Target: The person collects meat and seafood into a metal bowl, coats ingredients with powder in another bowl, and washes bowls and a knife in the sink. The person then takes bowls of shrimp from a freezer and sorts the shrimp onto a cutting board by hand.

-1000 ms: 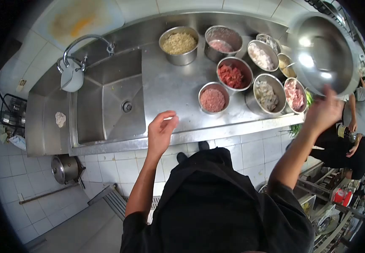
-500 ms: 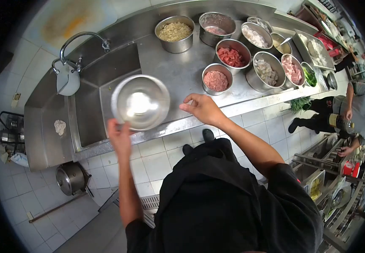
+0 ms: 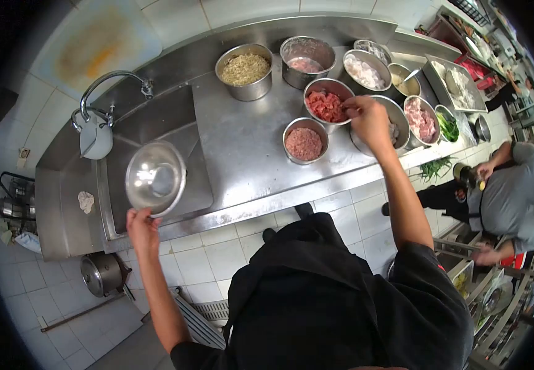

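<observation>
head view, left hand [image 3: 144, 233] gripping round silvery steel bowl [image 3: 141, 179], right hand [image 3: 368, 120] at round steel red-meat pot [image 3: 331, 86], fingers' hold unclear

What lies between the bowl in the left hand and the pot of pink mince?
From the bowl to the mince pot, the head view shows part of the sink, then bare counter; nothing stands between.

Open counter [image 3: 236, 148] lies between steel bowl [image 3: 156, 177] and mince pot [image 3: 323, 137], beyond which clustered pots [image 3: 399, 114] obstruct passage.
</observation>
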Demonstrator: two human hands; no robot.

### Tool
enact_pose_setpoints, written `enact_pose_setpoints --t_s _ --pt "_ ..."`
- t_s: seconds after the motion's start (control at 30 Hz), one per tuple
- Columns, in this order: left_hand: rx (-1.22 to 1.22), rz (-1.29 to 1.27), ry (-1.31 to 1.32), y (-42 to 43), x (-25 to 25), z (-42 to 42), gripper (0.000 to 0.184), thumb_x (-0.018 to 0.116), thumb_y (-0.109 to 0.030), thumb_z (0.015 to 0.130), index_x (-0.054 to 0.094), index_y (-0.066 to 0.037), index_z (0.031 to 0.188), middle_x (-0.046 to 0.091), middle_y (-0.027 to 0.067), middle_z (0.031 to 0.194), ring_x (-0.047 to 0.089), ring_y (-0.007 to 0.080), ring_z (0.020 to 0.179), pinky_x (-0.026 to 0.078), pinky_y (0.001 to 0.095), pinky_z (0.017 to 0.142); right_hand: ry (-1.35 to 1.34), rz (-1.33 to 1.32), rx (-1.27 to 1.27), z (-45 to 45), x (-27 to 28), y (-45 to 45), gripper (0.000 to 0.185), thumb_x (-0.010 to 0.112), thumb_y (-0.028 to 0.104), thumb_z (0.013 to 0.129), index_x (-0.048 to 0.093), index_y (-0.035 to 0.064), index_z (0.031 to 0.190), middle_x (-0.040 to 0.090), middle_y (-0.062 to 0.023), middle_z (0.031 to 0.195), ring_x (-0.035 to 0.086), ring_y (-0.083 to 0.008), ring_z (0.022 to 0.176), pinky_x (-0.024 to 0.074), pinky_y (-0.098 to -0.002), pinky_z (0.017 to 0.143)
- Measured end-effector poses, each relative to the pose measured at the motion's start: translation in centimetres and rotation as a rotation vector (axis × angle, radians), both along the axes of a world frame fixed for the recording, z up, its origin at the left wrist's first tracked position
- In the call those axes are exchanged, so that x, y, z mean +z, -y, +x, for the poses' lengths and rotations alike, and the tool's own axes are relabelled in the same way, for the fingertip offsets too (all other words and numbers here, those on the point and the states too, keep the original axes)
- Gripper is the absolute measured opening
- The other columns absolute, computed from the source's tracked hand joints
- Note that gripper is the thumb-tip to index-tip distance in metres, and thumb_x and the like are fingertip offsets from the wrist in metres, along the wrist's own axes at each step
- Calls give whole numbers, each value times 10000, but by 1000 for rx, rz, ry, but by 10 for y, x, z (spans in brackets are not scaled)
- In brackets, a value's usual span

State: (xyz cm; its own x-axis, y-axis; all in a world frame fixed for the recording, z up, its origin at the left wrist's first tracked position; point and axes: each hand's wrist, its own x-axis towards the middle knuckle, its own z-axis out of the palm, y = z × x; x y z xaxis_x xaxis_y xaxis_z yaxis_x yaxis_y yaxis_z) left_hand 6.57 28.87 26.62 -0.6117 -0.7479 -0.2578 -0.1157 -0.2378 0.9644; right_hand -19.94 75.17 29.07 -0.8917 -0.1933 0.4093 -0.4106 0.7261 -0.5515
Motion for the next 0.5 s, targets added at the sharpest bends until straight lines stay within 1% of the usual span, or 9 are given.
enact_pose_setpoints --t_s 0.07,0.1,0.17,0.2,0.23,0.3,0.33,0.43,0.5 --pt "27 211 -40 -45 2 -15 137 576 -8 786 477 -100 802 536 8 734 528 85 611 482 216 475 10 -19 -109 -15 12 -12 169 595 23 699 674 52 846 627 -159 809 614 -324 746 483 -388 701" --pt "28 211 -36 -59 6 -23 137 576 -8 786 477 -100 802 536 8 734 528 85 611 482 216 475 14 -19 -108 -25 14 -19 169 595 23 699 674 52 846 627 -159 809 614 -324 746 483 -388 701" --pt "-2 -17 23 -82 15 -37 131 568 -6 799 469 -91 800 536 7 732 536 89 615 494 232 481 33 -53 -64 -47 15 -39 170 590 19 702 674 41 848 631 -172 820 627 -296 729 488 -359 686" --pt "-40 -209 88 -81 12 -39 104 559 11 794 494 -41 856 538 45 774 558 133 670 498 285 531 71 -98 -35 -60 17 -51 180 594 16 695 677 34 853 637 -181 808 638 -275 710 493 -335 671" --pt "-45 -209 104 -85 13 -45 104 559 11 794 494 -41 856 538 45 774 558 133 670 498 285 531 37 -53 -76 -74 19 -63 195 591 17 694 682 36 865 644 -177 779 646 -268 716 496 -324 667" --pt "4 -1204 305 -96 21 -54 162 547 22 787 506 18 944 542 111 886 579 215 715 478 331 569 49 12 -97 -103 22 -96 205 579 26 707 685 47 882 648 -161 751 649 -261 708 498 -322 667" --pt "-18 -1386 292 -102 28 -58 232 531 28 774 502 50 1002 526 167 1007 579 309 770 459 366 614 42 59 -133 -118 23 -113 204 578 38 715 685 52 889 652 -156 761 652 -253 713 498 -319 670" --pt "30 -1555 386 -111 42 -71 224 511 44 763 506 46 987 531 184 1054 559 365 835 457 406 669 55 93 -147 -139 34 -149 198 589 78 743 680 52 917 665 -151 817 660 -240 749 498 -314 693" --pt "44 -1576 400 -120 47 -77 246 501 53 753 507 48 998 537 197 1056 549 379 862 448 426 712 67 93 -171 -147 38 -163 201 591 63 747 672 33 928 668 -154 826 660 -232 760 495 -303 709"
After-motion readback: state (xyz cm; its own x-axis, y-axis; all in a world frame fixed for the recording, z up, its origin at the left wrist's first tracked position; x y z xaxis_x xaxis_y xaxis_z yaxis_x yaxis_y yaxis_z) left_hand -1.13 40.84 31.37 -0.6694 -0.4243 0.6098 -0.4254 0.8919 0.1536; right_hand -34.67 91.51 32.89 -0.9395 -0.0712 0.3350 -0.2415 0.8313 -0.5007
